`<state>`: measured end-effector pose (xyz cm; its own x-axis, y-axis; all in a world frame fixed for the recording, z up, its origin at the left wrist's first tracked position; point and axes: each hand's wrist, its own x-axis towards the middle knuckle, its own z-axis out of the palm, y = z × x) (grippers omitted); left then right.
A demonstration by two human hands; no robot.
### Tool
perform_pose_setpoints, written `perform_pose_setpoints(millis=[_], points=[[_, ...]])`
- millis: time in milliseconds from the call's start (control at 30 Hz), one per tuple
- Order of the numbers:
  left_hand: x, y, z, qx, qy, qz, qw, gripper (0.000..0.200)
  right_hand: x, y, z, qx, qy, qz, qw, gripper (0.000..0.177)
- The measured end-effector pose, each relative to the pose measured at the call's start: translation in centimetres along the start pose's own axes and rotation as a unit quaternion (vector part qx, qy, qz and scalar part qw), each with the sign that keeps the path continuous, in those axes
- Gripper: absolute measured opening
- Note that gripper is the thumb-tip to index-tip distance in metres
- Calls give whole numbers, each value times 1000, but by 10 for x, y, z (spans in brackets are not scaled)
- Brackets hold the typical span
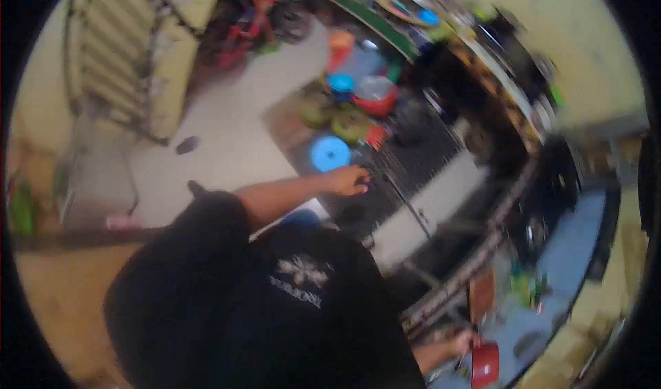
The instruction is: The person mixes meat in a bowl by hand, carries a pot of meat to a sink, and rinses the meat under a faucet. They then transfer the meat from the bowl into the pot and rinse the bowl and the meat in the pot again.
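My left hand (pixel 351 181) is stretched out over the floor items with its fingers curled in. Whether it holds anything is too blurred to make out. Close to it lies a round blue lid (pixel 330 154), and a thin dark rod (pixel 410 206) runs off beyond the fingers. At the lower right, my right hand (pixel 467 341) is closed at the edge of a red object (pixel 485 365) by the blue countertop (pixel 568 241). Blur hides exactly what kind of object it is.
A red basin (pixel 375 96), a blue tub (pixel 341 83) and green round items (pixel 350 124) stand on a dark floor patch. A counter edge (pixel 475 255) curves along the right. A bicycle (pixel 275 20) stands at the back, and a dark shoe-like item (pixel 187 144) lies on the pale floor.
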<state>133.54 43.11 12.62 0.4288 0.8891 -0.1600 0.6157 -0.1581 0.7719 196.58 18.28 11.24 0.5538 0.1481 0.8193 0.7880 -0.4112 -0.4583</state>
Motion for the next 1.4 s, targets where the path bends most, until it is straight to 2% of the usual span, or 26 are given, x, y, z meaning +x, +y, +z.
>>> perform_pose_setpoints(millis=[67,133,200,300,400,500,533,567,633,667,700,733,767,800,867,933,1000,1033,1067,1100,1133,1200,1233,1300,1367,1400], points=[[-41,-75,-28,0,81,-91,993,34,28,-76,31,54,-66,58,995,14],[-88,-115,-46,-30,150,-175,973,34,42,-160,65,132,-109,54,984,16],[-145,-131,-62,-163,303,-235,909,31,43,-243,92,222,-166,39,960,18],[-206,-142,-100,-293,388,-279,828,26,11,-388,121,371,-288,44,882,22],[-253,-163,-133,-392,424,-259,774,30,-46,-526,114,469,-430,57,770,26],[-318,-173,-181,-325,461,-182,805,34,-108,-651,84,504,-593,81,623,30],[-335,-172,-203,-283,465,-142,827,37,-130,-690,84,506,-649,90,561,31],[-343,-170,-219,-280,482,-147,817,37,-153,-722,88,496,-708,100,492,33],[-368,-148,-252,-351,435,-163,813,54,-215,-799,78,451,-816,104,348,35],[-392,-138,-266,-363,439,-166,805,54,-242,-845,27,412,-824,-44,387,50],[-410,-127,-283,-400,446,-177,781,64,-272,-885,0,373,-873,25,312,55],[-425,-133,-300,-433,454,-187,756,75,-345,-903,79,399,-858,-185,265,53],[-437,-162,-306,-467,457,-159,740,95,-368,-942,11,402,-876,-129,232,53],[-450,-179,-315,-464,464,-160,738,95,-385,-981,-63,403,-891,-71,197,53],[-488,-212,-328,-551,523,-136,636,86,-512,-1034,-9,357,-817,-437,118,54],[-543,-243,-343,-545,579,-115,595,84,-576,-1085,-106,455,-807,-370,61,52],[-598,-291,-346,-497,642,-82,578,80,-634,-1136,-182,493,-786,-362,-92,47],[-621,-308,-342,-465,670,-67,575,78,-630,-1156,-227,391,-827,-386,-117,52],[-646,-314,-343,-482,703,-72,519,74,-620,-1187,-282,290,-854,-407,-144,60],[-673,-321,-349,-490,732,-76,467,71,-629,-1209,-326,297,-840,-421,-173,61],[-703,-327,-364,-482,739,-80,465,71,-647,-1231,-361,297,-830,-428,-198,62],[-747,-318,-367,-492,816,-87,291,65,-715,-1271,-413,249,-818,-444,-268,67],[-767,-321,-359,-494,820,-87,275,65,-724,-1290,-452,157,-850,-425,-269,68],[-810,-336,-346,-464,863,-84,180,52,-787,-1323,-503,140,-844,-420,-303,73],[-844,-340,-345,-396,901,-134,116,54,-834,-1360,-566,129,-837,-425,-319,73],[-860,-354,-327,-390,906,-127,108,54,-859,-1372,-594,119,-849,-398,-327,72]])
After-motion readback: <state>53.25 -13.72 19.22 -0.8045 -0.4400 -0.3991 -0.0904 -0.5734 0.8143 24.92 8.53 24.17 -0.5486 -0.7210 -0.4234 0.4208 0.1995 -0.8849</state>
